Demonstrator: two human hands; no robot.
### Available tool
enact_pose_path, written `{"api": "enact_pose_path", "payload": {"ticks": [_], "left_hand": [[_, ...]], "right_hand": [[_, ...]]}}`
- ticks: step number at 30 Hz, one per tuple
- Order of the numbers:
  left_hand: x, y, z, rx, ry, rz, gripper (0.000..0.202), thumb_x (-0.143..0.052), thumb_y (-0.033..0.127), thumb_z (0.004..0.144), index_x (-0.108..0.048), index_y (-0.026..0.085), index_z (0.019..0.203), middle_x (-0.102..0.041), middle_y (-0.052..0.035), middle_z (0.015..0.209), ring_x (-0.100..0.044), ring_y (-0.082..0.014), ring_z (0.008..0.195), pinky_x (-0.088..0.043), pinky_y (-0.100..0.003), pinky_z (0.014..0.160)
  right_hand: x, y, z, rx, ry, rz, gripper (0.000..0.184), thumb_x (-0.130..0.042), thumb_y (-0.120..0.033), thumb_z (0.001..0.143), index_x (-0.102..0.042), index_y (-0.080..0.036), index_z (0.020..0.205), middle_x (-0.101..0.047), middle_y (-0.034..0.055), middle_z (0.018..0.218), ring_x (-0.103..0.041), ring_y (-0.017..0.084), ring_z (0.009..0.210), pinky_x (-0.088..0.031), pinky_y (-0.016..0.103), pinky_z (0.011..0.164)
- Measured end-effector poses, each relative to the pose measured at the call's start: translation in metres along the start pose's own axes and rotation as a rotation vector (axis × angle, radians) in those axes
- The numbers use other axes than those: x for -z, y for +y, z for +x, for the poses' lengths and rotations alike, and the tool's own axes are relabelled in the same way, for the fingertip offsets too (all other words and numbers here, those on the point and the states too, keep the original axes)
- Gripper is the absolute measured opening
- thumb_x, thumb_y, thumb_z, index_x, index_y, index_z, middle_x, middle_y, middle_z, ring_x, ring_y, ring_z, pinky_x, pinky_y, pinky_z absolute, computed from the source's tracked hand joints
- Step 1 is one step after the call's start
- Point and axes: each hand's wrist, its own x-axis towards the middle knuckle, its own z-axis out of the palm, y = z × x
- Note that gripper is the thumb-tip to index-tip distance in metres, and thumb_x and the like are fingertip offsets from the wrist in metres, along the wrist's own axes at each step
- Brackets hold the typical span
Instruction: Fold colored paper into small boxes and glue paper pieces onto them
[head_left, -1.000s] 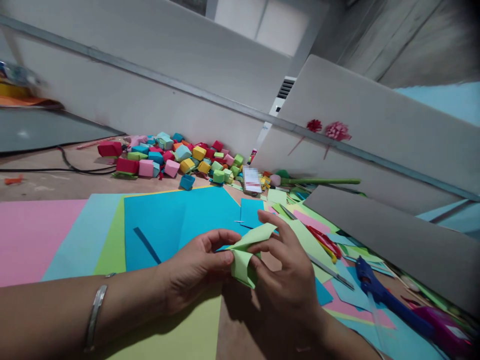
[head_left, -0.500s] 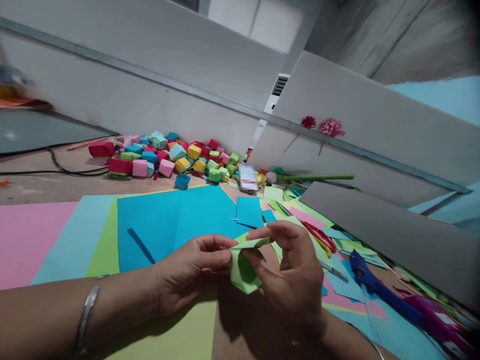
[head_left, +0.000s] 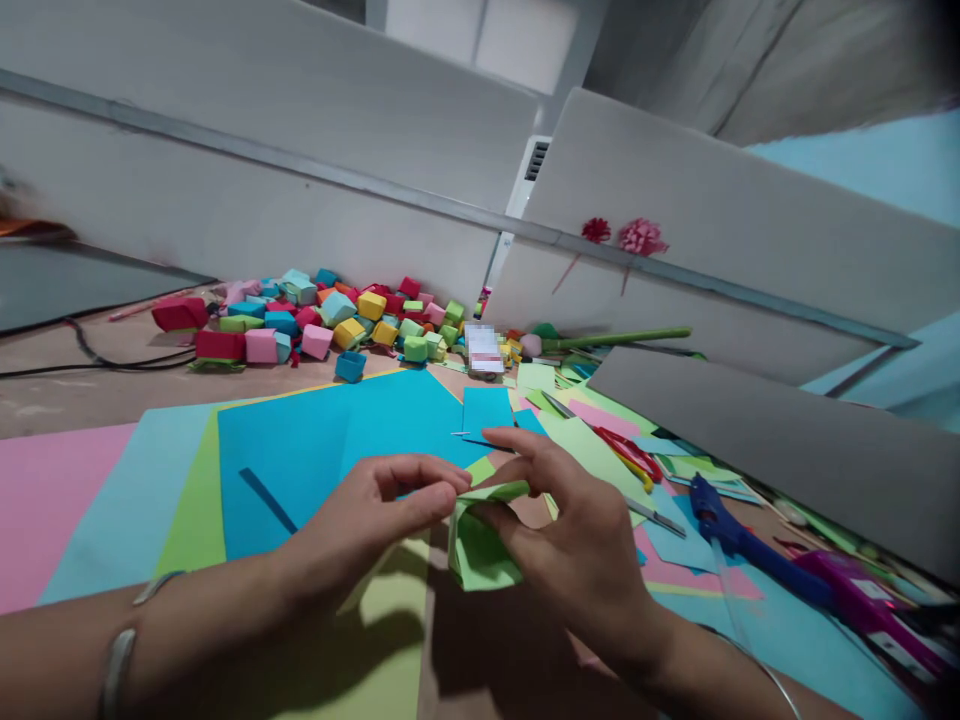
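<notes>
Untidily, coloured sheets (head_left: 397, 410) strew the tabletop (head_left: 90, 400) around both hands (head_left: 390, 515) (head_left: 577, 530), panels (head_left: 360, 235) behind.

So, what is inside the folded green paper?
The thumb of the right hand is inside the folded green paper; inner walls show, but whatever lies behind the thumb is covered.

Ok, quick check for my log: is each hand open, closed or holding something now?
Left hand: fingertips at the folded green paper's edge; pinching or not cannot be told.
Right hand: closed on that paper, thumb inside it.
</notes>
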Motion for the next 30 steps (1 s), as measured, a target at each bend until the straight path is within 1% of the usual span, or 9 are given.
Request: {"api": "enact_pose_path", "payload": {"ticks": [3, 6, 7, 9, 12, 16, 19, 25, 30], "left_hand": [[-0.003, 0.005, -0.005, -0.248, 0.068, 0.529, 0.017, -0.071, 0.029, 0.073, -0.068, 0.019, 0.087, -0.066, -0.004, 0.096, -0.06, -0.0213, 0.093, -0.044, -0.034, 0.084], [-0.007, 0.004, -0.008, -0.324, 0.098, 0.769, 0.004, -0.059, 0.018, 0.077, -0.062, 0.018, 0.079, -0.065, -0.0015, 0.084, -0.059, -0.0174, 0.082, -0.044, -0.03, 0.076], [-0.008, 0.003, -0.008, -0.316, 0.099, 0.797, 0.006, -0.055, 0.016, 0.078, -0.061, 0.018, 0.076, -0.064, -0.0009, 0.08, -0.058, -0.0164, 0.077, -0.044, -0.029, 0.072], [-0.009, 0.001, -0.008, -0.294, 0.116, 0.826, 0.01, -0.051, 0.014, 0.076, -0.059, 0.018, 0.073, -0.063, -0.0003, 0.075, -0.058, -0.0156, 0.072, -0.044, -0.028, 0.067], [-0.008, 0.0, -0.007, -0.279, 0.153, 0.855, 0.013, -0.048, 0.011, 0.07, -0.057, 0.019, 0.07, -0.061, 0.0004, 0.071, -0.057, -0.0154, 0.069, -0.044, -0.028, 0.065], [-0.007, 0.0, -0.007, -0.332, 0.162, 0.864, 0.018, -0.043, 0.007, 0.063, -0.055, 0.019, 0.07, -0.06, 0.0015, 0.071, -0.055, -0.0145, 0.07, -0.044, -0.026, 0.065], [-0.007, 0.003, -0.007, -0.343, 0.1, 0.831, 0.02, -0.042, 0.008, 0.063, -0.057, 0.019, 0.07, -0.061, 0.001, 0.073, -0.056, -0.0145, 0.072, -0.044, -0.026, 0.068], [-0.009, 0.009, -0.005, -0.139, 0.066, 0.735, 0.008, -0.051, 0.022, 0.074, -0.056, 0.018, 0.069, -0.059, -0.0006, 0.07, -0.056, -0.0167, 0.071, -0.045, -0.029, 0.066], [-0.009, 0.002, -0.003, -0.075, 0.036, 0.638, 0.006, -0.057, 0.022, 0.074, -0.055, 0.018, 0.078, -0.062, -0.0019, 0.076, -0.059, -0.0176, 0.073, -0.048, -0.03, 0.067]], "right_hand": [[-0.004, 0.004, -0.002, 0.025, -0.072, -0.058, 0.05, -0.068, -0.001, 0.069, -0.059, -0.02, 0.115, -0.069, -0.0041, 0.073, -0.063, 0.015, 0.07, -0.047, 0.027, 0.07], [-0.01, 0.005, -0.005, 0.03, -0.132, -0.095, 0.027, -0.068, -0.001, 0.066, -0.063, -0.019, 0.086, -0.064, -0.0032, 0.068, -0.056, 0.014, 0.066, -0.041, 0.026, 0.062], [-0.012, 0.005, -0.006, 0.031, -0.156, -0.097, 0.021, -0.068, -0.002, 0.066, -0.06, -0.019, 0.075, -0.062, -0.0029, 0.066, -0.054, 0.014, 0.065, -0.039, 0.026, 0.06], [-0.013, 0.004, -0.008, 0.02, -0.212, -0.081, 0.018, -0.066, -0.004, 0.068, -0.055, -0.018, 0.065, -0.059, -0.0023, 0.064, -0.052, 0.014, 0.066, -0.035, 0.025, 0.058], [-0.012, 0.004, -0.008, -0.042, -0.288, -0.036, 0.015, -0.06, -0.004, 0.069, -0.056, -0.019, 0.068, -0.059, -0.0018, 0.067, -0.052, 0.014, 0.068, -0.034, 0.024, 0.058], [-0.011, 0.008, -0.008, -0.078, -0.306, -0.02, 0.022, -0.053, 0.001, 0.059, -0.054, -0.019, 0.068, -0.055, -0.0029, 0.067, -0.05, 0.012, 0.068, -0.033, 0.023, 0.057], [-0.013, 0.012, -0.007, -0.063, -0.3, 0.003, 0.026, -0.048, 0.004, 0.054, -0.053, -0.019, 0.067, -0.054, -0.0036, 0.066, -0.048, 0.011, 0.066, -0.031, 0.022, 0.056], [-0.015, 0.012, -0.011, -0.058, -0.295, -0.022, 0.019, -0.052, 0.001, 0.063, -0.054, -0.018, 0.066, -0.054, -0.0042, 0.063, -0.046, 0.009, 0.06, -0.028, 0.022, 0.054], [-0.018, 0.014, -0.016, 0.006, -0.293, -0.044, 0.018, -0.053, -0.001, 0.068, -0.05, -0.018, 0.064, -0.053, -0.0052, 0.06, -0.042, 0.008, 0.056, -0.025, 0.022, 0.052]]}}
